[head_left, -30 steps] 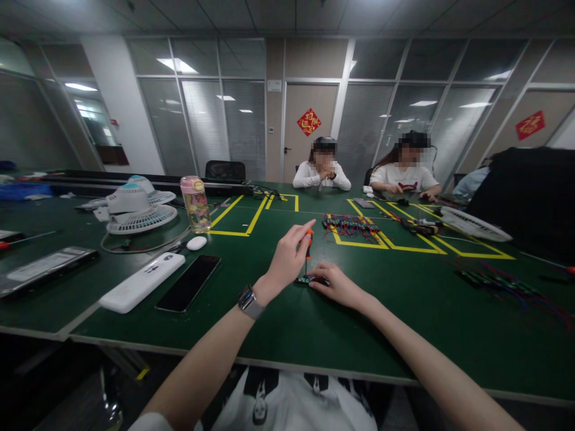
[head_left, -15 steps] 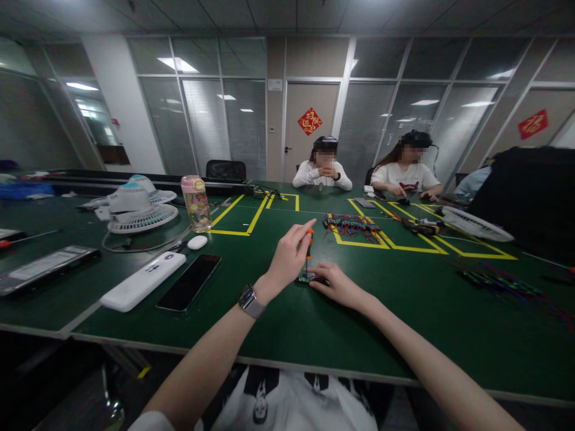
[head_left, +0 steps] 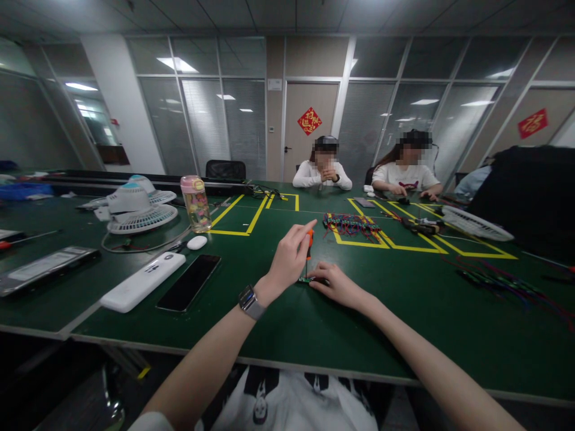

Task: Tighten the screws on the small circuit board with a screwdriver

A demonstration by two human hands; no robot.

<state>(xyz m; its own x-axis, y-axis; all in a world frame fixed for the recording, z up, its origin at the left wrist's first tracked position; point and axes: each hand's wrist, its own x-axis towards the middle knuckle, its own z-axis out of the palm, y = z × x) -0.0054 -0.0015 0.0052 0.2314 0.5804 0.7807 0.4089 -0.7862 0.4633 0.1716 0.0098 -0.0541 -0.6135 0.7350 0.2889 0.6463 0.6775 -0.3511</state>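
Observation:
Closed around the orange handle of a screwdriver (head_left: 309, 243) is my left hand (head_left: 290, 253), with its index finger extended over the top. The screwdriver stands about upright, its thin shaft reaching down to a small green circuit board (head_left: 305, 280) on the table. Where exactly the tip meets the board is too small to see. My right hand (head_left: 335, 282) rests on the table, its fingertips pressed on the board's right side and hiding part of it. Farther off lies a bundle of circuit boards with red and blue wires (head_left: 353, 225).
Left of my hands lie a black phone (head_left: 189, 283), a white power bank (head_left: 144, 281) and a white oval case (head_left: 197, 242). Behind them stand a pink-lidded bottle (head_left: 196, 203) and white fans (head_left: 142, 218). More wired boards (head_left: 498, 281) lie at right. Two people sit across the table.
My hands and the board stay almost in place; my right fingers shift very slightly at the board. Across the table, one person's hands have moved a little lower from the face.

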